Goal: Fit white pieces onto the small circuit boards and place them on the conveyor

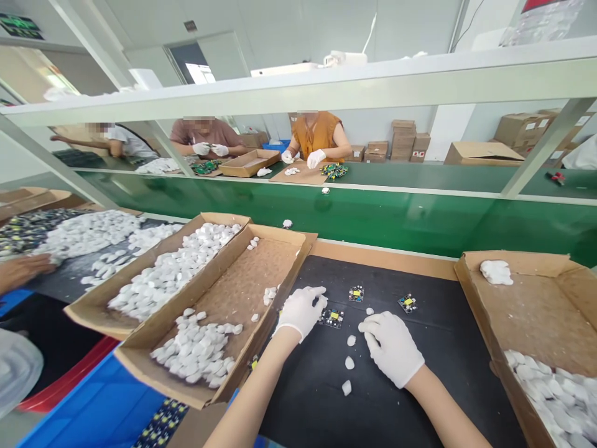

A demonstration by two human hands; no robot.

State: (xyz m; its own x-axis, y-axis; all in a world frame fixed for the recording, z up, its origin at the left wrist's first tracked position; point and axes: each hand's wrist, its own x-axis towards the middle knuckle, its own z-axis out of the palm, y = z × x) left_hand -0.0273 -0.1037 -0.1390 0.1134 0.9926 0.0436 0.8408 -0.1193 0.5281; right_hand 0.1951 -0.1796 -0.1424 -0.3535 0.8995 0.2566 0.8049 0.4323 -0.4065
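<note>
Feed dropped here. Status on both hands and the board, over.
Left white-gloved hand open, at small green circuit board on black mat. Right white-gloved hand curled, contents unclear. Loose white oval pieces beside it, nothing blocking.

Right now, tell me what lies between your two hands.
Head view: a small circuit board and a white pellet on the black mat, between left hand and right hand.

One head-worn camera, looking forward and down.
It sits close above the person's own gloved left hand point(303, 309) and right hand point(394, 348), low in the centre of the frame over a black mat point(326, 386). The wide view faces across the green conveyor belt point(396, 218) at mid-frame to co-workers point(319, 134) in the upper centre, with a shelf beam point(326, 87) crossing the top and cardboard trays point(233, 286) at both lower sides.
</note>
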